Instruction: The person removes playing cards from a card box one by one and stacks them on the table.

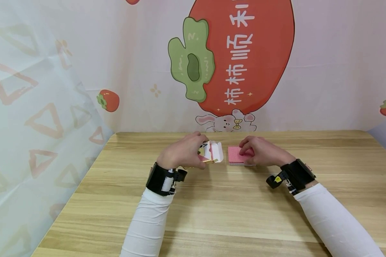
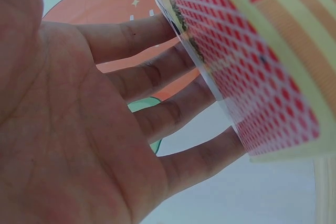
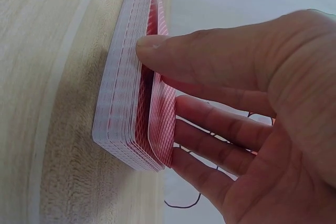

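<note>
My left hand (image 1: 184, 151) grips a playing card box (image 1: 207, 154), thumb on the near side and fingers over the far side. The box has a red diamond pattern (image 2: 236, 72) and an open white flap (image 1: 217, 151) facing right. To its right a deck of red-backed playing cards (image 1: 235, 154) lies face down on the table. My right hand (image 1: 267, 151) pinches a few cards at the top of the deck. In the right wrist view, the thumb (image 3: 152, 51) sits at the long edge, where a thin packet of cards (image 3: 163, 124) is lifted, leaving a dark gap above the thicker stack (image 3: 118, 82).
The wooden table (image 1: 218, 210) runs back to a printed cloth backdrop (image 1: 148, 67) with a large red persimmon (image 1: 270, 46). A pale cloth (image 1: 45, 125) hangs along the left side. Both wrists carry black camera straps.
</note>
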A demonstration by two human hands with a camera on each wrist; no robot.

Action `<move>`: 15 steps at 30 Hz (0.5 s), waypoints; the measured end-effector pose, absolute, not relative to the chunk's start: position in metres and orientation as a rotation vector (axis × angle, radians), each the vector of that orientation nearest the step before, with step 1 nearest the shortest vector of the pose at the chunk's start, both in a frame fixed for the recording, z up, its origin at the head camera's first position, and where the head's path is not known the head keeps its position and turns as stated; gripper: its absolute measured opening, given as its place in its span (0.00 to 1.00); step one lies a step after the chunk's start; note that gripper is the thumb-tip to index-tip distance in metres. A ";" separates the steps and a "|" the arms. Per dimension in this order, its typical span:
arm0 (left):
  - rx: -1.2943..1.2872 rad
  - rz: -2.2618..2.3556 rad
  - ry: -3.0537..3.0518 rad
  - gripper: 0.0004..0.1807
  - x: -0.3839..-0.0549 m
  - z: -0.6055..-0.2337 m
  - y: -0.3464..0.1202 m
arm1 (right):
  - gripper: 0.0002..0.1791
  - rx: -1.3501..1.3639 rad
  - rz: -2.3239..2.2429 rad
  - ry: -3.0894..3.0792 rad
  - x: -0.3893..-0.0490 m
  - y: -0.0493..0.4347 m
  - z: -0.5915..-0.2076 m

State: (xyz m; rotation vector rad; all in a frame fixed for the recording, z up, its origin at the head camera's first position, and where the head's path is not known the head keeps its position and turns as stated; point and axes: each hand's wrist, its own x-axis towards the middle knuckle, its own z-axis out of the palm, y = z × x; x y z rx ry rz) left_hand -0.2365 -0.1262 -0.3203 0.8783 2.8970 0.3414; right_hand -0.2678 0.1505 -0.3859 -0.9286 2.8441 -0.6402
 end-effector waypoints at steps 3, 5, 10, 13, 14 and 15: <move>0.882 0.339 2.895 0.34 -0.237 -0.320 -0.126 | 0.15 -0.925 -0.641 2.841 -0.268 0.150 -0.386; 0.883 0.340 2.893 0.34 -0.237 -0.320 -0.126 | 0.15 -0.926 -0.640 2.841 -0.268 0.150 -0.386; 0.888 0.340 2.893 0.34 -0.237 -0.320 -0.125 | 0.15 -0.930 -0.644 2.841 -0.268 0.150 -0.386; 0.883 0.327 2.897 0.34 -0.236 -0.320 -0.125 | 0.15 -0.935 -0.642 2.842 -0.268 0.150 -0.386; 0.881 0.324 2.897 0.35 -0.236 -0.320 -0.125 | 0.15 -0.936 -0.641 2.842 -0.268 0.150 -0.386; 0.879 0.321 2.897 0.35 -0.236 -0.320 -0.125 | 0.15 -0.937 -0.641 2.842 -0.268 0.150 -0.387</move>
